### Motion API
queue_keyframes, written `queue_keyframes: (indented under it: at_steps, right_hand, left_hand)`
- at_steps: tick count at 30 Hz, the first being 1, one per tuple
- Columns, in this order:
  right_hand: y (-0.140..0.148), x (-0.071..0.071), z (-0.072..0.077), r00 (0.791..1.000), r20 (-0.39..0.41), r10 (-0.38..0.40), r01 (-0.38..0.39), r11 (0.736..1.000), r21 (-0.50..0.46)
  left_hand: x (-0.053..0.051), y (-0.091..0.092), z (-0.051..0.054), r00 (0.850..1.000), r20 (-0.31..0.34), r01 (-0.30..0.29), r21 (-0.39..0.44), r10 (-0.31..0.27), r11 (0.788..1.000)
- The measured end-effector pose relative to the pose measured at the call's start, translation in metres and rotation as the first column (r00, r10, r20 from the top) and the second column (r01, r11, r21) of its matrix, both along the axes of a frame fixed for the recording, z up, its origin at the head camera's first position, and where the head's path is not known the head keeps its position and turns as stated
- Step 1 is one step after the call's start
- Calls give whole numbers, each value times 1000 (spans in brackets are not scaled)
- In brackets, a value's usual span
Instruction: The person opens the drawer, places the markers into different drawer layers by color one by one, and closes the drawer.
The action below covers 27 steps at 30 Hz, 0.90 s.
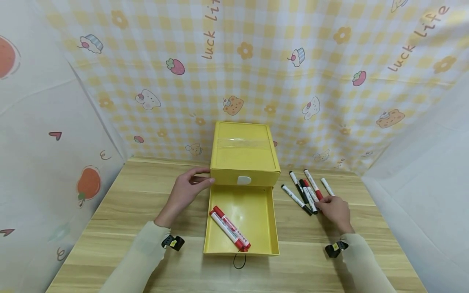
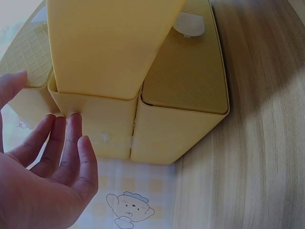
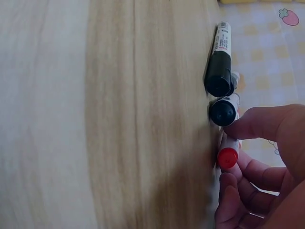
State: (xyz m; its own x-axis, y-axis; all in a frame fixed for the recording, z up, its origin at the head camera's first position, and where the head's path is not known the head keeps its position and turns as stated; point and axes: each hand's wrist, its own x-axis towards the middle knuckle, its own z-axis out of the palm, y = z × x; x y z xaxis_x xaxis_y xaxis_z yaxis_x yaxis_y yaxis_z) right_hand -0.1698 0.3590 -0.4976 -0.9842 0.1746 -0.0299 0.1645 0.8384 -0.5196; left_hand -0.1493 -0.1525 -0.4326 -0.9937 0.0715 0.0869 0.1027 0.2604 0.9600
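Note:
My left hand [image 1: 187, 189] rests at the left side of a yellow drawer box [image 1: 242, 148], thumb near its front edge and fingertips on the side wall. In the left wrist view those fingers are loosely bent and wrap around nothing. The pulled-out drawer [image 1: 261, 219] holds two markers with white barrels and red ends, a front one [image 1: 225, 228] and a rear one [image 1: 234, 230]. Right of the box, my right hand [image 1: 334, 211] pinches a red-ended white marker [image 3: 228, 156] on the table. Its thumb is close to a black-ended marker [image 3: 223, 112].
Several markers lie by the right hand, including a black-capped one [image 1: 296, 199], a red-capped one [image 1: 312, 182] and a white one [image 1: 327, 186]. A black loop [image 1: 239, 266] hangs at the drawer's front. A checked cloth [image 1: 245, 81] stands behind the wooden table [image 1: 293, 268].

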Motion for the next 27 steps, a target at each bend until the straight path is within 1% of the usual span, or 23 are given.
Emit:
queue_keyframes:
  at_steps: [10,16,22,27]
  right_hand:
    - [-4,3,3,1000,-26,-16,16,1000,-16]
    - [-7,5,7,999,-34,-13,13,1000,-25]
    - [-14,10,15,999,-54,-5,3,999,-36]
    - [-23,13,24,997,-71,28,-30,999,-27]
  left_hand:
    - [1,1,1,1000,1,0,-1,0,1000]
    - [1,1,0,1000,-3,0,-8,0,1000]
    - [0,0,0,1000,0,-2,-12,2,1000]
    - [1,0,0,1000,-5,2,-7,-2,1000]
